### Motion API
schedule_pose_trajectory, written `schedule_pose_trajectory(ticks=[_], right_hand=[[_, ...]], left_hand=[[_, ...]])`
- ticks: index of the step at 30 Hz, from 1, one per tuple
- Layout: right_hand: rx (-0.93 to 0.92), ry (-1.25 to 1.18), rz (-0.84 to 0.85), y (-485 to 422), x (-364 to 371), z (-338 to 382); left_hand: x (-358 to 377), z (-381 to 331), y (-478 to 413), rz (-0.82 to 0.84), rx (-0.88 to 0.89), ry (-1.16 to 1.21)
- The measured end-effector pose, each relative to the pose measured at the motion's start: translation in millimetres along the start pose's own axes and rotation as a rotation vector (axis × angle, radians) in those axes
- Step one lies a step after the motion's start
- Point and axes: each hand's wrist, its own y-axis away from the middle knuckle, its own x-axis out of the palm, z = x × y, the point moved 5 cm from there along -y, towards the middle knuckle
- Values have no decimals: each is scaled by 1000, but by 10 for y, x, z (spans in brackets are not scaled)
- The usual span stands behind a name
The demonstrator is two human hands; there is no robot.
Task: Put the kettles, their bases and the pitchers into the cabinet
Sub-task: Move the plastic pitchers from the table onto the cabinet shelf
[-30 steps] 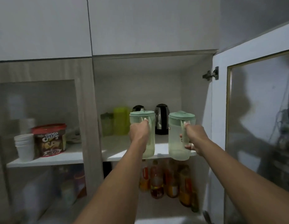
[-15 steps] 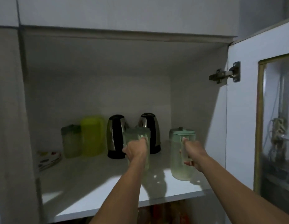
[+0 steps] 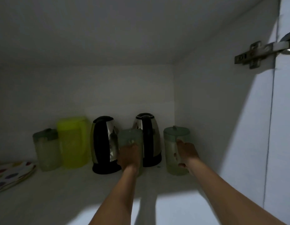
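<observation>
Both hands deep in the cabinet — left hand (image 3: 129, 155) wrapped on one upright green pitcher (image 3: 130, 138) just before the kettles (image 3: 105, 143), right hand (image 3: 187, 151) gripping the other pitcher (image 3: 175, 148) near the right wall — release looks next.

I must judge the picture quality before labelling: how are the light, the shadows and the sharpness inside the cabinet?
Head view: the cabinet interior is dim; bright light falls only on the front of the shelf and the door; both forearms cast dark shadows there; the left hand and its pitcher are blurred; the kettles show glare.
</observation>
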Motion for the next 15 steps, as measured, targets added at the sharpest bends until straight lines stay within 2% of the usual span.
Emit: schedule_pose_trajectory(ticks=[6, 15], right_hand=[[-18, 7, 12, -194, 37, -20], [-34, 69, 40, -179, 85, -70]], left_hand=[[-19, -31, -197, -59, 22, -46], [-136, -30, -119, -26, 67, 29]])
